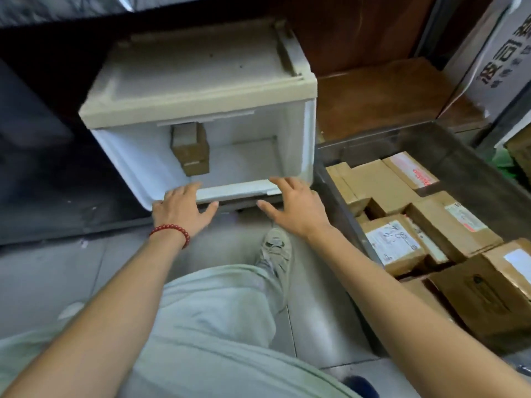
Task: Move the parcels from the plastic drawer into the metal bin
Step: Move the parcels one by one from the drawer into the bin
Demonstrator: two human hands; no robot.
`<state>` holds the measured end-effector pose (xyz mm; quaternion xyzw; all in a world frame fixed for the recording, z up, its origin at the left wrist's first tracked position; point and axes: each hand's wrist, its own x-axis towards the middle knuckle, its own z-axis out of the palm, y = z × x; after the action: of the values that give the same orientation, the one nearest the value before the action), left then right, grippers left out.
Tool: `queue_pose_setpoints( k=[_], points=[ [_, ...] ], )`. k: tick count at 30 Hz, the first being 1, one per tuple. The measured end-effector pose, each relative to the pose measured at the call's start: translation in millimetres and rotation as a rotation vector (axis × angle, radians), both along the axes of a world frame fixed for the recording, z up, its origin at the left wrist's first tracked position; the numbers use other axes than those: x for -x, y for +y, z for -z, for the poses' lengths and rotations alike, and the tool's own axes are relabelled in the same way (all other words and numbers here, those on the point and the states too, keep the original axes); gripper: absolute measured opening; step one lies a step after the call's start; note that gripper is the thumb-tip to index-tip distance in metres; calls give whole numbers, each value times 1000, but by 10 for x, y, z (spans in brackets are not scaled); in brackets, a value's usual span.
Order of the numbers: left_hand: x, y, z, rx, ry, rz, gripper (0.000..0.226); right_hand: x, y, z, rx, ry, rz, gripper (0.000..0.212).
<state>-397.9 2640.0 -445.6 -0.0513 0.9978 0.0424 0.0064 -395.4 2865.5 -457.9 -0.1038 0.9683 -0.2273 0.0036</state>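
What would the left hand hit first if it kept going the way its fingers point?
Probably the front rim of the plastic drawer, right at the fingertips of the left hand. If it passes above that, the lone parcel inside comes next; depth is unclear.

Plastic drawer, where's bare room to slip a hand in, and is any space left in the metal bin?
The drawer floor is bare right of the brown parcel, which sits back left, to the right wall and front lip. The metal bin is crowded with parcels across its near and middle parts; only a dark strip along its right wall looks free.
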Motion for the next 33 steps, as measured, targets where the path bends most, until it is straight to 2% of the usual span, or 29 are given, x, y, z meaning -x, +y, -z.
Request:
queue_pose_setpoints(
  k=[5, 10, 17, 23, 28, 33],
  points=[
    [-56, -504, 9, 35, 2, -57, 59, 292, -387, 24, 10, 27, -61, 63],
    [90, -634, 245, -64, -15, -89, 57, 652, -598, 119, 10, -3, -51, 58],
    [825, -654, 485, -88, -10, -46, 64, 1358, -863, 395, 33, -45, -70, 60],
    [1422, -846, 819, -15, -46, -56, 72, 1945, -1247, 751, -19, -122, -150, 69],
    [1894, -1061, 1204, 69, -43, -61, 81, 2456, -1494, 1022, 35, -140, -175, 71],
    [2259, -1105, 1376, -11, -15, -119, 83, 2899, -1679, 1215, 61, -142, -178, 68]
  ],
)
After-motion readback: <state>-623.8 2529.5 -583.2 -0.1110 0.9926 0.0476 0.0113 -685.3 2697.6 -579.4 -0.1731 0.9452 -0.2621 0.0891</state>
